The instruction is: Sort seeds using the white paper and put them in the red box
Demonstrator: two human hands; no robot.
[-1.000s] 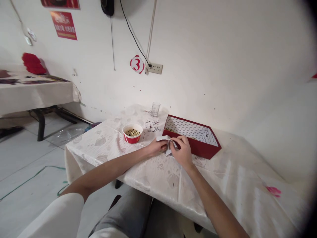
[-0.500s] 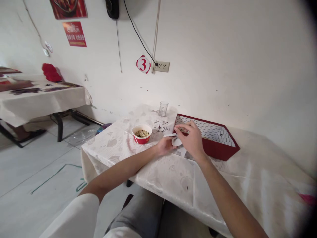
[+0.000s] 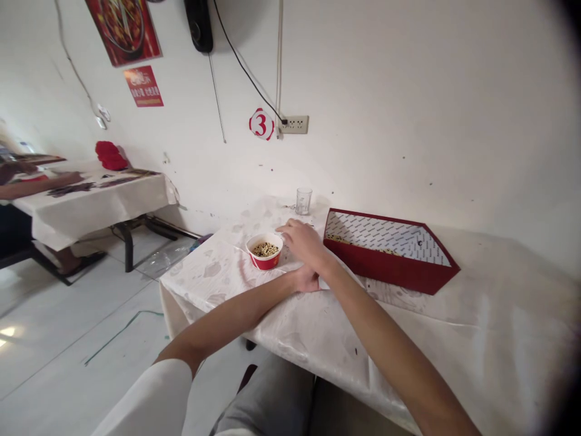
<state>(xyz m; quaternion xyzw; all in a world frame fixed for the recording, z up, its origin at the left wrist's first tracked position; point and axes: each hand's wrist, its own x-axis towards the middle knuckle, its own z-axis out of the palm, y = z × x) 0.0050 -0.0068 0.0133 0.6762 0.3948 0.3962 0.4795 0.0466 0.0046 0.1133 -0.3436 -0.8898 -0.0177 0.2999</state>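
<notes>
At the bench [image 3: 318, 339], the left hand [image 3: 307, 279] is by white paper [image 3: 323, 284]. The bowl [image 3: 267, 263] of little bits [image 3: 265, 249] sits just beside the right hand [image 3: 303, 240]. I can't tell if either grip holds anything. A glass [image 3: 304, 201] stands farther back.

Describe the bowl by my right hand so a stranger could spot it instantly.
Find the nearer cloth-covered table. Left of the long box, beside your right hand, sits the bowl. Unlike the angular box or clear glass, it's round, red and white-rimmed, holding small pale and dark pieces.
</notes>
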